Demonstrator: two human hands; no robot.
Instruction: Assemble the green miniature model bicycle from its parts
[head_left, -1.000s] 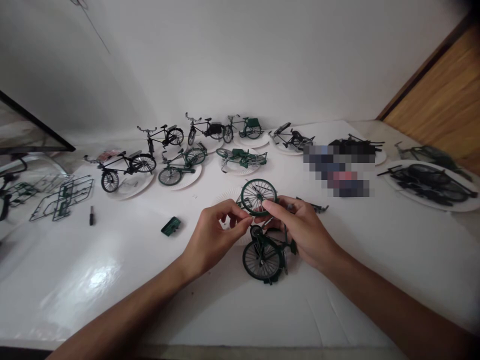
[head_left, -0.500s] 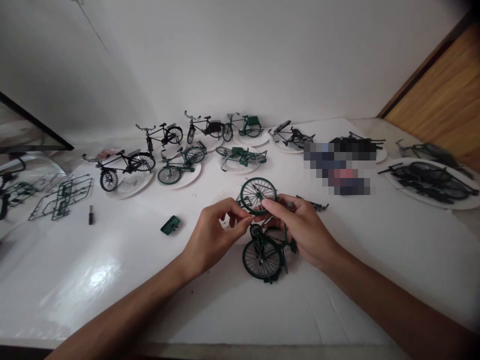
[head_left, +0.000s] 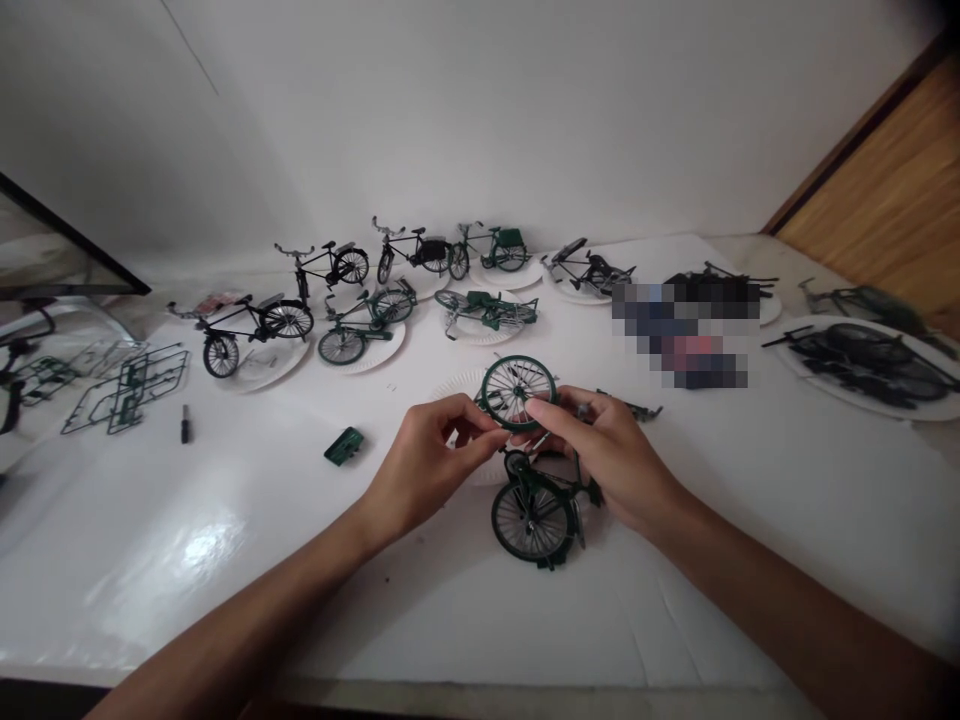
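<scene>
A dark green model bicycle is tilted between my hands, with its rear wheel low and its spoked front wheel raised. My right hand is closed around the front end, its thumb lying against the front wheel's spokes. The thumb and fingertips of my left hand are pinched together at the lower left rim of that wheel. Whatever sits in this pinch is too small or too hidden to make out. Behind the hands, a white paper plate is partly covered.
A green plastic box part and a small screwdriver lie left of my hands, near green parts frames. Several assembled model bicycles stand or lie on paper plates along the wall. Dark bicycle parts fill a plate at right.
The view has shifted slightly, and the bicycle's rear wheel hangs a little further right. Both hands keep nearly the same hold at the front wheel.
</scene>
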